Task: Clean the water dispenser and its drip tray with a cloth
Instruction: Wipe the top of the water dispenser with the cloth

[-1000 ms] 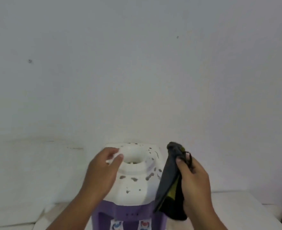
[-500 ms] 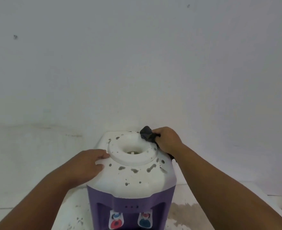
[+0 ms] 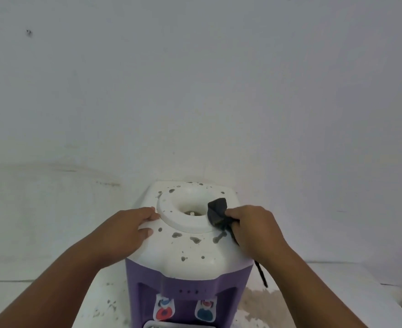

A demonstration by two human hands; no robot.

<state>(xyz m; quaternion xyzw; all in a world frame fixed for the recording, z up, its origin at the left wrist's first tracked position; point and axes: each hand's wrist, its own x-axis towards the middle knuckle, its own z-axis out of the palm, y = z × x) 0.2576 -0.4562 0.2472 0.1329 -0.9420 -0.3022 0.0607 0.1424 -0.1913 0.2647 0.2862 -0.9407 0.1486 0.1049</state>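
Water dispenser (image 3: 188, 254), purple w/ spotted white top, on counter (image 3: 351, 278). Left hand (image 3: 124, 229) flat on top's left edge, fingers relaxed. Right hand (image 3: 254, 229) grips dark cloth (image 3: 216, 213) against well rim, right side. Drip tray (image 3: 162, 325) prob. at bottom edge.

**Stained white tabletop under the dispenser**

The white tabletop (image 3: 337, 292) in front of me runs back to the wall (image 3: 195, 91). The water dispenser (image 3: 190, 284) stands directly on it. Dark specks (image 3: 111, 304) dot the surface left of its base, and a brownish patch (image 3: 254, 301) spreads just to the right.
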